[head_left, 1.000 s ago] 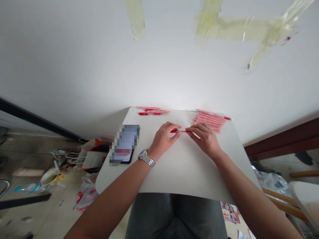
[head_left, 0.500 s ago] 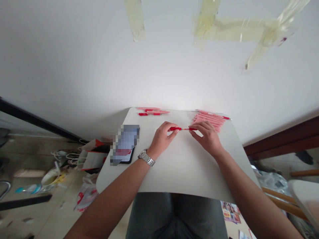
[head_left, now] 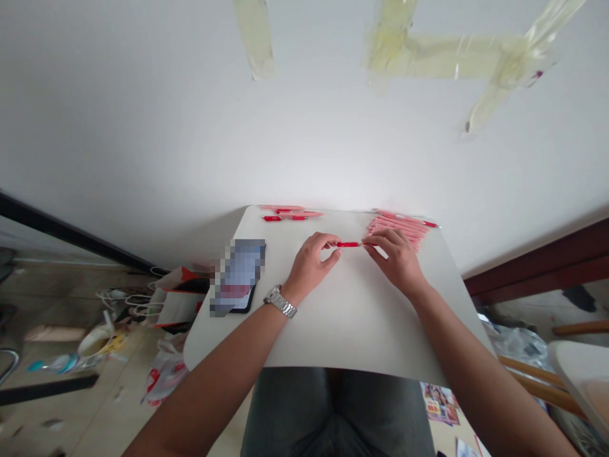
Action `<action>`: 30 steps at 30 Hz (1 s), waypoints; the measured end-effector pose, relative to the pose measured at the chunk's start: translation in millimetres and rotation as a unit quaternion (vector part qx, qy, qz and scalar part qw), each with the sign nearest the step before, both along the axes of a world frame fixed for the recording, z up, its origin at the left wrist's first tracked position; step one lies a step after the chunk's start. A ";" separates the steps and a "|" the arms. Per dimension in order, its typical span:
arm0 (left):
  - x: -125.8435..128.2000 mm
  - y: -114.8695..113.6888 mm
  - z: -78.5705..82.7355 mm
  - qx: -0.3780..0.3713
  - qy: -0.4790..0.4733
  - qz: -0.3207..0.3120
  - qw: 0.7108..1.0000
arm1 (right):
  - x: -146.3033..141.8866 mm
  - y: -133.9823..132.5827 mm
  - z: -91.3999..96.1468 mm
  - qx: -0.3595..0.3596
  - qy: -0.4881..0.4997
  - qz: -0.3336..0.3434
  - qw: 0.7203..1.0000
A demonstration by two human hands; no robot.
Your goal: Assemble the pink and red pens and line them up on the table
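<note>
Head view, left hand (head_left: 311, 263), right hand (head_left: 397, 263), red pen (head_left: 349, 244)

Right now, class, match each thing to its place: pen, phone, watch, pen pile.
Things:
1 pen
2 phone
3 watch
4 pen pile

Places:
A on the left wrist
B far right of the table
C held between left hand and right hand
D left edge of the table

Pairs: 1-C, 2-D, 3-A, 4-B
</note>
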State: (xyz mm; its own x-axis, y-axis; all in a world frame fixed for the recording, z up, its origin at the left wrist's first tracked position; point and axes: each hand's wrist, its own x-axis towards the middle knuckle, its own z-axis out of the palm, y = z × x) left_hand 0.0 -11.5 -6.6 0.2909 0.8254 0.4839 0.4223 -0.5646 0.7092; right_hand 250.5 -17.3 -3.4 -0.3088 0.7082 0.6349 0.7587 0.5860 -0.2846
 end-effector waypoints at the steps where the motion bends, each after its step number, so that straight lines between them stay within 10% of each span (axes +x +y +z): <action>1: -1.0 0.8 -1.0 -0.001 -0.001 0.005 1.000 | 3.5 1.9 -0.5 0.005 -0.001 -0.017 1.000; 13: -3.6 2.9 -5.9 -0.021 0.005 0.022 1.000 | 46.9 13.2 -2.6 -0.034 -0.028 -0.175 0.984; 30: -3.8 3.6 -7.1 -0.026 0.010 0.016 0.999 | 49.1 11.2 0.0 -0.006 -0.038 -0.140 0.989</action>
